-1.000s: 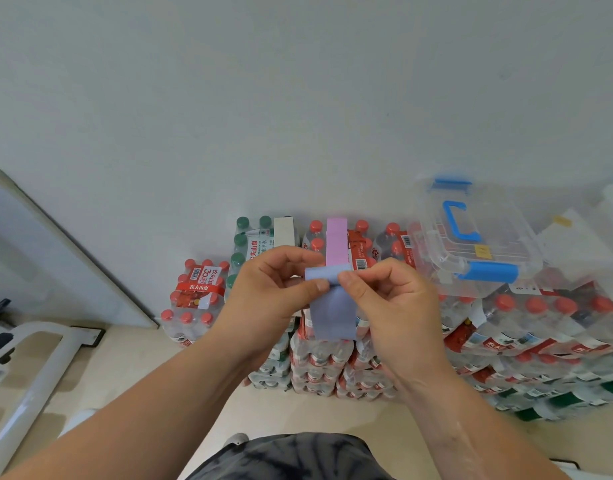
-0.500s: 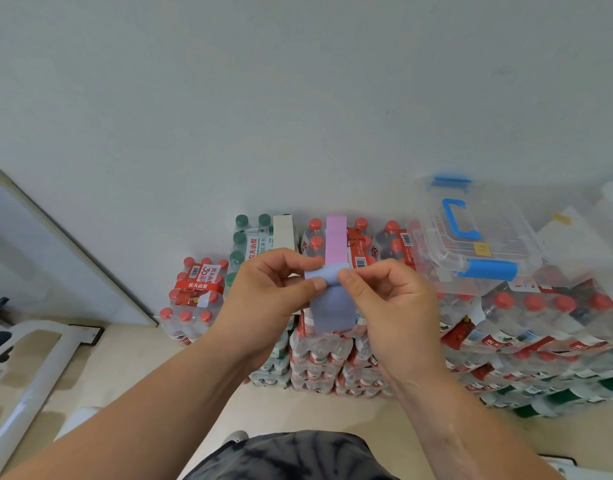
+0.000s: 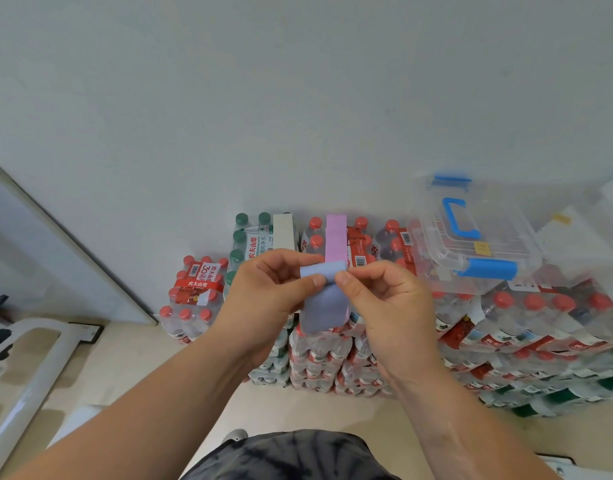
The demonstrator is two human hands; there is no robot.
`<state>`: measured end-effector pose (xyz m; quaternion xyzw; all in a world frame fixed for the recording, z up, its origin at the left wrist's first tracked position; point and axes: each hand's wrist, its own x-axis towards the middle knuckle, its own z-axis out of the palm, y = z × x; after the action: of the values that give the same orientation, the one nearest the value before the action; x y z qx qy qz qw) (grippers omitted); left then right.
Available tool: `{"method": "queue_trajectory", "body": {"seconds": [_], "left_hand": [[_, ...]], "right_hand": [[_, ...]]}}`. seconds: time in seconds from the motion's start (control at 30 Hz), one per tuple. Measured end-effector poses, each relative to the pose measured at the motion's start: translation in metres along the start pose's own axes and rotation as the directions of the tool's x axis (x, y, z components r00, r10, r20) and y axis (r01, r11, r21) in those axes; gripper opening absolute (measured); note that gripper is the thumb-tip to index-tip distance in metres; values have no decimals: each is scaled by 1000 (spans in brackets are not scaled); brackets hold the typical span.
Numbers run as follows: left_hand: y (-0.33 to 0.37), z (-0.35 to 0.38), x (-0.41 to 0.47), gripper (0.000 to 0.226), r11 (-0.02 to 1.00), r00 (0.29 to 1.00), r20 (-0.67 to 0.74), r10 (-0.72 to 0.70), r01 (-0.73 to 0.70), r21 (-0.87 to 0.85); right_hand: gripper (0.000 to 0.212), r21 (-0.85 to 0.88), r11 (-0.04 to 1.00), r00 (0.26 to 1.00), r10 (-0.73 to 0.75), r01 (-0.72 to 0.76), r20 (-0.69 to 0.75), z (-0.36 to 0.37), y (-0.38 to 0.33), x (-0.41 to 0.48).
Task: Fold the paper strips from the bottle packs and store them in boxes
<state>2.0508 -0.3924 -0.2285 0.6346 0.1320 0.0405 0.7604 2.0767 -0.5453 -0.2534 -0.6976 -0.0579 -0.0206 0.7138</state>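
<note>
- Left hand (image 3: 274,292) and right hand (image 3: 384,306) are close together at centre frame, thumbs nearly touching.
- Both pinch the top fold of a blue paper strip (image 3: 324,308) between thumb and forefinger. The rest of the strip hangs loose toward 6 o'clock.
- The blue strip is held in the air in front of the stacked bottle packs (image 3: 319,355); I cannot tell whether it touches them.
- A pink strip (image 3: 336,237) lies flat on the top red-cap pack, at 12 o'clock from the hands and just behind the blue fold.
- A white strip (image 3: 283,230) lies on the green-cap pack (image 3: 249,244), at 11 o'clock from the hands.
- A clear box (image 3: 506,237) with blue handle and latches, lid on, sits on the packs at 2 o'clock.
- A lone small red-cap pack (image 3: 194,296) stands on the floor at 9 o'clock, against the wall.
</note>
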Motion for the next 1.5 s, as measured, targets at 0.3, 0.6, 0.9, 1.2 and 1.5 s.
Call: {"method": "queue_trajectory", "body": {"seconds": [0.3,0.6,0.9,1.2,1.5], "left_hand": [[1,1,0,19,1000,999,45,12,-12,-14],[5,4,1,17,999,999,39,-17,18,-34],[5,4,-1,21,999,996,87,-12,15,-42],[4,5,-2,23,998,998,41,-38,39,-42],[0,5,-3,15,999,999,18,33,-34,15]], "right_hand": [[11,-16,1000,999,12,-12,-42,-1,2,3],[19,71,997,999,34,-33,-1,-2,-6,1],[12,50,996,997,70,-69,-28,-3,-2,1],[18,116,987,993,116,-115,1,-2,-4,0],[11,39,995,995,93,-92,-29,-2,2,0]]}}
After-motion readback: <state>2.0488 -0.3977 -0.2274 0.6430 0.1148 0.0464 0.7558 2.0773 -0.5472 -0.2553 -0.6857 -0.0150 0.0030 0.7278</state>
